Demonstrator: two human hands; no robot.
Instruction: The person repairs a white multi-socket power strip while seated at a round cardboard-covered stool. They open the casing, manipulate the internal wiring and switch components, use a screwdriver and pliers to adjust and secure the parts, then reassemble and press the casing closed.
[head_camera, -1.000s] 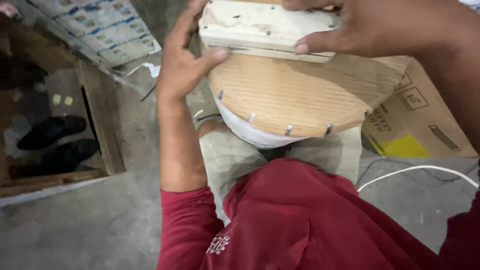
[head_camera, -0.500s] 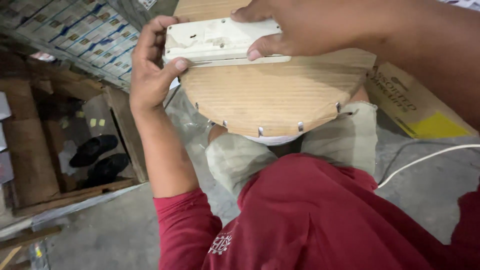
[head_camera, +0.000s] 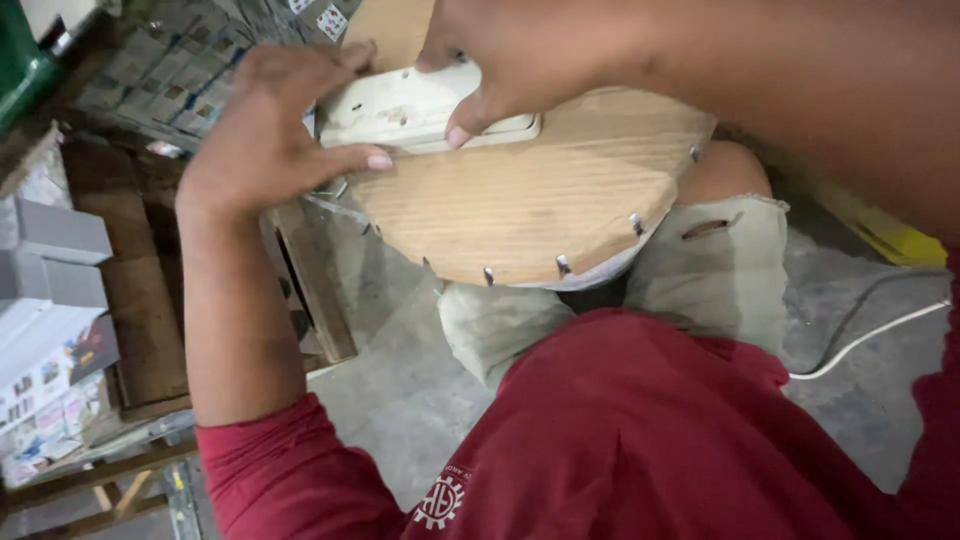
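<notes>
Both hands, left hand and right hand, grip a white plastic block pressed onto the round cardboard-covered board right under them.

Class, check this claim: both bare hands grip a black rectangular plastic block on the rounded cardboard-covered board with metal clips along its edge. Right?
Not quite: the head view shows the rectangular plastic block is off-white, not black. Left hand and right hand do grip it on the rounded cardboard-covered board with metal clips.

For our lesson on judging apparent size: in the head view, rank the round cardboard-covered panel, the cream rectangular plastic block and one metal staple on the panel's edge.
1. Round cardboard-covered panel
2. Cream rectangular plastic block
3. Metal staple
</notes>
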